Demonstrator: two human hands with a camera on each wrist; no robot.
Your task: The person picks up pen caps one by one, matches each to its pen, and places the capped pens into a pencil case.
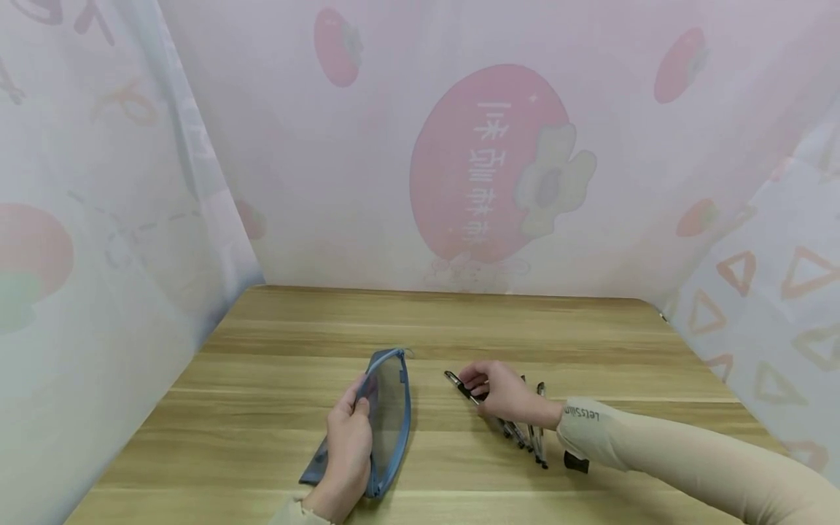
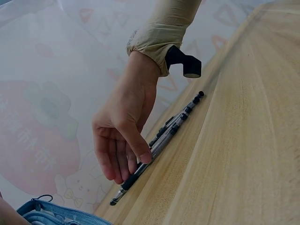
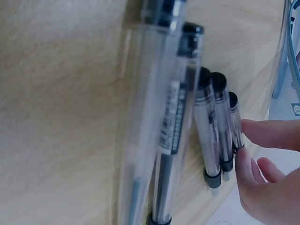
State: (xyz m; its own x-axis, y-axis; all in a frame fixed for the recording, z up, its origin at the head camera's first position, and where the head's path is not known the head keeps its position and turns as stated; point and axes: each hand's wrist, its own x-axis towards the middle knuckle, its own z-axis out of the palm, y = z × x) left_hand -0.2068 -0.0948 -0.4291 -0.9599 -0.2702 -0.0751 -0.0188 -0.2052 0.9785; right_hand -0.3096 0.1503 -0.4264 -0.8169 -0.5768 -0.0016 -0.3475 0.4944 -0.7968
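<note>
A blue zip pouch (image 1: 387, 437) with see-through mesh stands unzipped, its opening facing right. My left hand (image 1: 348, 441) grips its left side, thumb on the near face and fingers behind. To the right, my right hand (image 1: 508, 394) bends down over the leftmost clear pen (image 1: 454, 379), which has a black grip. Thumb and fingertips are on either side of this pen, low at the tabletop, in the left wrist view too. Several similar pens (image 1: 540, 437) lie fanned out beneath and beside the right wrist. The right wrist view shows their black end caps (image 3: 219, 82).
The wooden table (image 1: 262, 408) carries the pouch and pens. Printed curtains (image 1: 367, 182) enclose its back and sides. A black wrist mount (image 1: 576, 462) hangs under the right sleeve, close to the pens.
</note>
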